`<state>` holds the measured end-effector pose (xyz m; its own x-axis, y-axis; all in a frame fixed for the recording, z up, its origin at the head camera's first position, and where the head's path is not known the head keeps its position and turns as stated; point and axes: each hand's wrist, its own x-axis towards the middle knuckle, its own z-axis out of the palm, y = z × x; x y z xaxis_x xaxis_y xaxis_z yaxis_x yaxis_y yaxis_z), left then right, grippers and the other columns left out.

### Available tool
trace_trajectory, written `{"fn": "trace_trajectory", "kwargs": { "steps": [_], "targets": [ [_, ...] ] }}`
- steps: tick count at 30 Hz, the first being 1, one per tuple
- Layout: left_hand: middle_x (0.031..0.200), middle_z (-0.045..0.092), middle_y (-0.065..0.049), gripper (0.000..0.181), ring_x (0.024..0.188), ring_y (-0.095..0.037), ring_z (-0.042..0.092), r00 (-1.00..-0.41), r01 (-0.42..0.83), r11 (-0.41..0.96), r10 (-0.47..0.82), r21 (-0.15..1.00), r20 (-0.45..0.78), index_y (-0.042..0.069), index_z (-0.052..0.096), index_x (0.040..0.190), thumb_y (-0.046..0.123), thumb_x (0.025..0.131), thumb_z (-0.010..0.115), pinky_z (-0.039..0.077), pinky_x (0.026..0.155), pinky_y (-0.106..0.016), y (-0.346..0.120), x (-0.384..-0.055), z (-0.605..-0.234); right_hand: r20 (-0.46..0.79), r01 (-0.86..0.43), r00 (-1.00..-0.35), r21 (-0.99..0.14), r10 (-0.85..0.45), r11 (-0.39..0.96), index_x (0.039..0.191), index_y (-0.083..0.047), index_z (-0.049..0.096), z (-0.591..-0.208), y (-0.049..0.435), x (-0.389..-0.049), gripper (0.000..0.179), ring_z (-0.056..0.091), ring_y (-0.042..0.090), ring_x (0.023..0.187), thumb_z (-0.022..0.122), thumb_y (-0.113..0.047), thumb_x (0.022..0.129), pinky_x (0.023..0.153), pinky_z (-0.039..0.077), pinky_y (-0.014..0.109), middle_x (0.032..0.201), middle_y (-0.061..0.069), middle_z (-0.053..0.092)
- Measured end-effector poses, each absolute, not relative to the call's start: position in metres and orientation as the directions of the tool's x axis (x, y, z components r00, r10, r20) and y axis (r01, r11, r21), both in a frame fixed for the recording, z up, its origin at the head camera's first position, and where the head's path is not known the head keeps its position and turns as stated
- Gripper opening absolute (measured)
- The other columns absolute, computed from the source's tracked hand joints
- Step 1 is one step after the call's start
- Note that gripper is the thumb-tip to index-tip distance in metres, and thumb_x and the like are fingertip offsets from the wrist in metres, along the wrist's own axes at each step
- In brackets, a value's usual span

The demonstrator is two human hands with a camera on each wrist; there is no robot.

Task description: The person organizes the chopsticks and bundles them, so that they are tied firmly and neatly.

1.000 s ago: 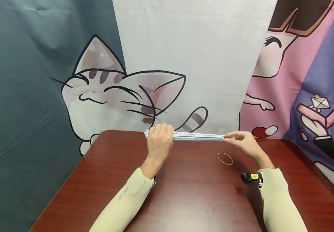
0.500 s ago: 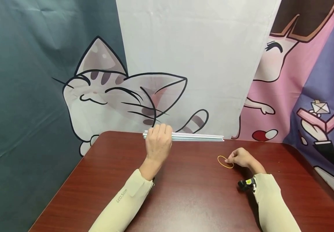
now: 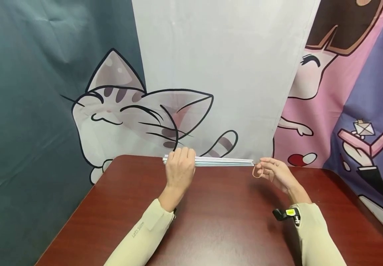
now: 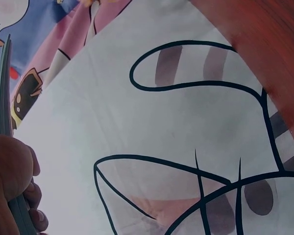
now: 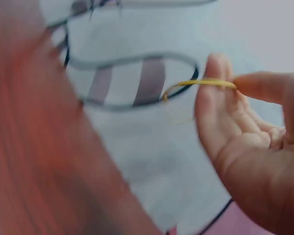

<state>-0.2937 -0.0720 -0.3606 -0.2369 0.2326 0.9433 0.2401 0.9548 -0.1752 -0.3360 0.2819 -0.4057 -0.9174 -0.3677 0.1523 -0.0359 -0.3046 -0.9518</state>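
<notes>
My left hand (image 3: pixel 180 168) grips a bundle of thin, pale, straw-like sticks (image 3: pixel 224 162) near its left end. The bundle lies level above the far part of the table, its longer part pointing right. In the left wrist view the fingers of the left hand (image 4: pixel 10 181) curl round the sticks (image 4: pixel 4 88). My right hand (image 3: pixel 276 173) pinches a yellow rubber band (image 3: pixel 253 172) beside the bundle's right end. The right wrist view has the band (image 5: pixel 186 84) hanging as a loop from the right hand (image 5: pixel 250 132). Whether the loop touches the sticks, I cannot tell.
A reddish-brown wooden table (image 3: pixel 204 221) with rounded far corners lies under both hands. Behind it hangs a cloth backdrop (image 3: pixel 238 74) printed with a cartoon cat and other figures. A small black camera (image 3: pixel 286 214) is strapped to the right wrist.
My right hand let go of the bundle's right end, reached down to the rubber band on the table, and has lifted it to that end. The left hand keeps its grip, nearly still.
</notes>
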Motion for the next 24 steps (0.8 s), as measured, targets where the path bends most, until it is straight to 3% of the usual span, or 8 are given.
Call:
{"fn": "trace_trajectory", "kwargs": {
  "steps": [5, 9, 12, 16, 21, 24],
  "targets": [
    [0.062, 0.041, -0.004, 0.024, 0.058, -0.023, 0.046, -0.238, 0.231, 0.957, 0.231, -0.176, 0.944, 0.011, 0.047, 0.066, 0.002, 0.084, 0.060, 0.033, 0.055, -0.032, -0.073, -0.294, -0.364, 0.292, -0.067, -0.873, -0.865, -0.391, -0.497, 0.111, -0.006, 0.063, -0.388, 0.270, -0.325, 0.044, 0.067, 0.015, 0.075, 0.025, 0.012, 0.101, 0.062, 0.053, 0.021, 0.109, 0.010, 0.072],
    [0.062, 0.043, -0.004, 0.023, 0.059, -0.023, 0.047, -0.238, 0.230, 0.957, 0.233, -0.179, 0.943, 0.011, 0.047, 0.066, 0.002, 0.084, 0.058, 0.034, 0.056, -0.033, -0.072, -0.294, -0.362, 0.365, -0.178, -0.875, -0.853, -0.318, -0.490, 0.100, -0.009, 0.062, -0.378, 0.256, -0.316, 0.034, 0.065, 0.013, 0.071, 0.037, 0.015, 0.098, 0.058, 0.051, 0.018, 0.107, 0.008, 0.072],
    [0.062, 0.042, -0.004, 0.023, 0.059, -0.023, 0.047, -0.241, 0.240, 0.954, 0.240, -0.182, 0.941, 0.011, 0.047, 0.067, 0.002, 0.084, 0.058, 0.034, 0.056, -0.033, -0.072, -0.293, -0.361, 0.410, -0.265, -0.868, -0.858, -0.279, -0.440, 0.094, -0.009, 0.069, -0.369, 0.244, -0.308, 0.028, 0.068, 0.013, 0.080, 0.050, 0.011, 0.096, 0.067, 0.054, 0.019, 0.102, 0.008, 0.074],
    [0.062, 0.042, -0.004, 0.023, 0.059, -0.023, 0.047, -0.254, 0.245, 0.953, 0.241, -0.178, 0.937, 0.011, 0.047, 0.067, 0.003, 0.086, 0.056, 0.034, 0.055, -0.033, -0.071, -0.292, -0.361, 0.489, -0.371, -0.831, -0.843, -0.266, -0.390, 0.100, 0.000, 0.075, -0.361, 0.230, -0.297, 0.026, 0.068, 0.016, 0.097, 0.054, 0.014, 0.092, 0.087, 0.053, 0.025, 0.102, 0.010, 0.075],
    [0.062, 0.042, -0.003, 0.026, 0.059, -0.023, 0.046, -0.261, 0.239, 0.953, 0.251, -0.189, 0.932, 0.011, 0.045, 0.066, 0.001, 0.090, 0.048, 0.034, 0.055, -0.033, -0.067, -0.289, -0.363, 0.527, -0.529, -0.794, -0.845, -0.303, -0.083, 0.107, 0.007, 0.072, -0.351, 0.213, -0.283, 0.027, 0.070, 0.016, 0.094, 0.068, 0.015, 0.082, 0.079, 0.056, 0.026, 0.104, 0.008, 0.075],
    [0.062, 0.041, -0.003, 0.028, 0.059, -0.022, 0.046, -0.250, 0.247, 0.946, 0.273, -0.211, 0.929, 0.012, 0.045, 0.065, 0.000, 0.091, 0.045, 0.034, 0.055, -0.032, -0.063, -0.288, -0.365, 0.502, -0.564, -0.804, -0.813, -0.320, 0.143, 0.103, 0.003, 0.075, -0.344, 0.203, -0.277, 0.028, 0.070, 0.016, 0.088, 0.080, 0.006, 0.075, 0.070, 0.057, 0.027, 0.102, 0.008, 0.074]
  ]
}}
